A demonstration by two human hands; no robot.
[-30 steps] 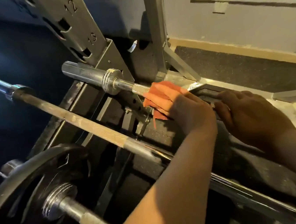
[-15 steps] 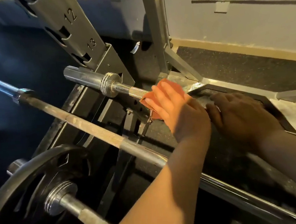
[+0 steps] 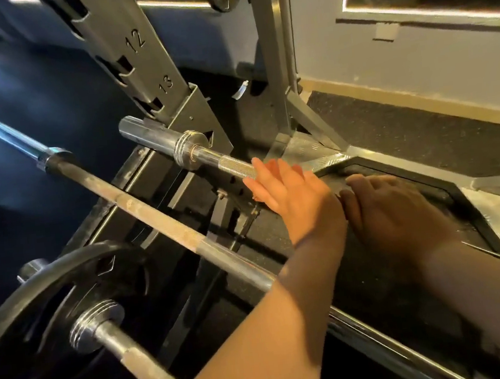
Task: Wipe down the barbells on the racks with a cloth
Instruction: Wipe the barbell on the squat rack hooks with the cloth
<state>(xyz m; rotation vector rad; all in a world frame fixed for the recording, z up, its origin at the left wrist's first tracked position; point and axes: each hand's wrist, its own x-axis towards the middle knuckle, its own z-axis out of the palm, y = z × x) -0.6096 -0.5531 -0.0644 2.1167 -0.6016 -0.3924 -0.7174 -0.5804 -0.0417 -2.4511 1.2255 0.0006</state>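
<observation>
Steel barbell, knurled, under flat left hand; orange cloth edge beneath.

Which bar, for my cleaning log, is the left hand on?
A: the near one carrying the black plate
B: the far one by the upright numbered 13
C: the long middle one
B: the left hand lies across the far bar, over its knurling.

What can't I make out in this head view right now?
All in the head view:
Orange cloth: only a sliver shows; the left hand covers the rest.
Far chrome barbell: its shaft is hidden from where the two hands lie.
Right hand: in deep shadow, so its grip is unreadable.
Black weight plate: cut off by the left and bottom edges.
</observation>
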